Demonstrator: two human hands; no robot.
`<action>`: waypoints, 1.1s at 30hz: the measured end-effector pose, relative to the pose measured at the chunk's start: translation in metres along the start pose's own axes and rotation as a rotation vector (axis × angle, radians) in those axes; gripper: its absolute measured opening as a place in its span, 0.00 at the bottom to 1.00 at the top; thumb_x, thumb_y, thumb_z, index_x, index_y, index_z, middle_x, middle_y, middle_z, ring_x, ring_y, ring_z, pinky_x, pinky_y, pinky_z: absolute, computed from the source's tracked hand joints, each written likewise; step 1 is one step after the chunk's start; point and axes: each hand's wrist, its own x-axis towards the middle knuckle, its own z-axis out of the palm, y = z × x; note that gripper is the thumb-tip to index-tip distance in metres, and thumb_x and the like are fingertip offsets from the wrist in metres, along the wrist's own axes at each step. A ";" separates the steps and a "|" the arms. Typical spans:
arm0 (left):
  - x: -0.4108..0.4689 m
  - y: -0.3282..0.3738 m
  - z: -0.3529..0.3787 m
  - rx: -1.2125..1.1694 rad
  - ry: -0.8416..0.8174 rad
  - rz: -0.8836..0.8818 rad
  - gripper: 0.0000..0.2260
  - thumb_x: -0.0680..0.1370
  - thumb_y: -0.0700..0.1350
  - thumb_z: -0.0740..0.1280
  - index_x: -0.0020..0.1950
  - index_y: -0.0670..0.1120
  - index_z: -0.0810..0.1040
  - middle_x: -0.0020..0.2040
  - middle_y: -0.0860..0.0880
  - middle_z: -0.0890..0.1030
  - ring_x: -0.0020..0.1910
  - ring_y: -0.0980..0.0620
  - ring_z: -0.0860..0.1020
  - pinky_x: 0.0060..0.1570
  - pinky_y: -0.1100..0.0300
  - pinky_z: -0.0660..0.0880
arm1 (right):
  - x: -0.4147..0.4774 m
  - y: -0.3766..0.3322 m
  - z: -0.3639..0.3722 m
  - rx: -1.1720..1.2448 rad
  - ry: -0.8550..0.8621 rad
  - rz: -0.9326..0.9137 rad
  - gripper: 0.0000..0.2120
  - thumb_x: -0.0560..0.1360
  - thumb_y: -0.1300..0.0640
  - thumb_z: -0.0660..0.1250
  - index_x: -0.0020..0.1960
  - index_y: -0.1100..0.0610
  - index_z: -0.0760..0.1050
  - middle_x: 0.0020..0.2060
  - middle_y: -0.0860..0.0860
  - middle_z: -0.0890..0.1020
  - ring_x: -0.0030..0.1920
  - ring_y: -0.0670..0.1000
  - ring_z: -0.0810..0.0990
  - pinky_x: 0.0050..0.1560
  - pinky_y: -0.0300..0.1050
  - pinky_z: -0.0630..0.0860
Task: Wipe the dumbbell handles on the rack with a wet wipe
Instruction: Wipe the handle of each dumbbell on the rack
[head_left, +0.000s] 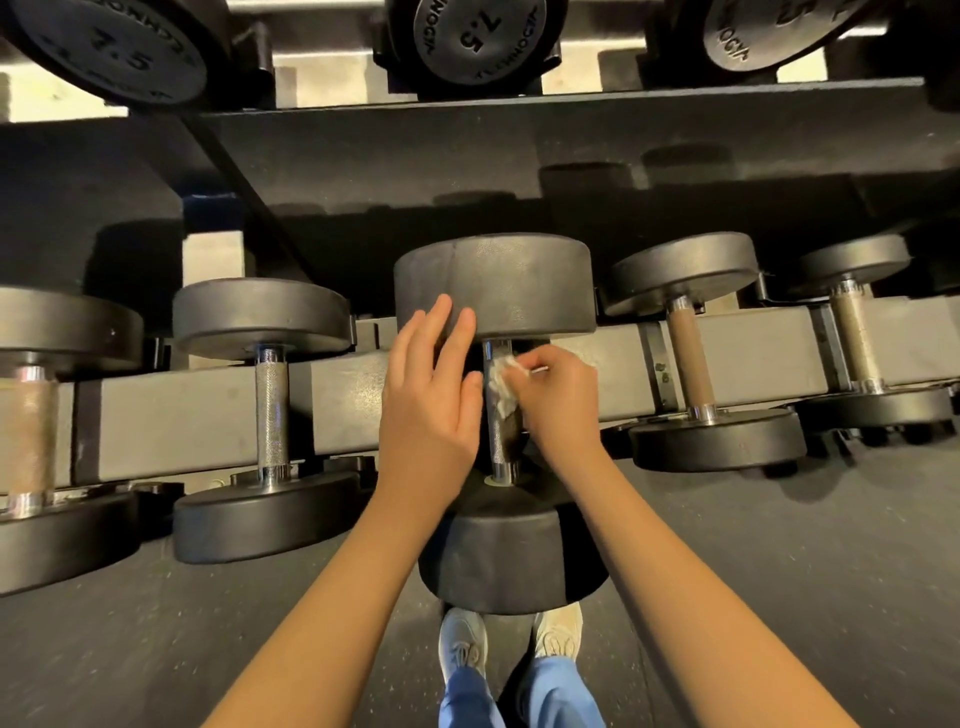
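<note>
Where the rack rail (182, 415) runs off to the far left of the centre dumbbell (493, 286), an outer dumbbell (31, 431) lies across it with a dull, brownish grip. Nearer, just left of the centre dumbbell, a second dumbbell (271, 415) shows a bright knurled grip.

The left hand (431, 395) comes next, fingers straight and together. Its fingertips (441, 312) rest against the far head of the centre dumbbell and it grips nothing; it looks to be steadying the weight.

Just right of it, the handle (500, 452) of the centre dumbbell crosses the rail, and the wet wipe (501, 384) is bunched against its upper half. The right hand (558, 400) pinches the wipe with curled fingers and presses it onto the metal from the right side.

Further right of the centre dumbbell, a third dumbbell (688, 358) and a fourth dumbbell (854, 338) sit across the same rail, both with brownish grips.

The step in hand is the wiping of this one handle, with the wipe high on the bar. The bare lower stretch near the closer head looks untouched. The next move calls for drawing the wipe down towards that head and round the bar's underside, with the left hand bracing so the weight does not roll. Which neighbouring grips are already done I cannot tell.
</note>
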 end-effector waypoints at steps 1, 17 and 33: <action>-0.005 0.002 0.000 0.011 0.027 -0.022 0.21 0.80 0.45 0.56 0.73 0.43 0.66 0.73 0.45 0.64 0.73 0.48 0.60 0.72 0.59 0.56 | 0.000 0.001 0.001 0.015 0.012 -0.006 0.03 0.74 0.58 0.70 0.44 0.58 0.80 0.36 0.49 0.80 0.37 0.47 0.78 0.40 0.38 0.74; -0.016 -0.013 0.020 -0.346 -0.112 -0.316 0.04 0.77 0.39 0.68 0.42 0.42 0.78 0.38 0.48 0.78 0.38 0.53 0.76 0.40 0.56 0.73 | -0.040 0.033 -0.021 0.278 -0.092 0.049 0.11 0.76 0.65 0.66 0.56 0.54 0.79 0.46 0.44 0.82 0.47 0.40 0.80 0.48 0.29 0.74; -0.005 -0.019 0.032 -0.230 -0.137 -0.284 0.01 0.76 0.36 0.68 0.44 0.41 0.77 0.39 0.53 0.76 0.39 0.59 0.75 0.39 0.69 0.72 | -0.056 0.037 -0.017 0.018 0.077 0.085 0.12 0.78 0.56 0.63 0.59 0.54 0.78 0.52 0.48 0.82 0.52 0.44 0.77 0.45 0.25 0.66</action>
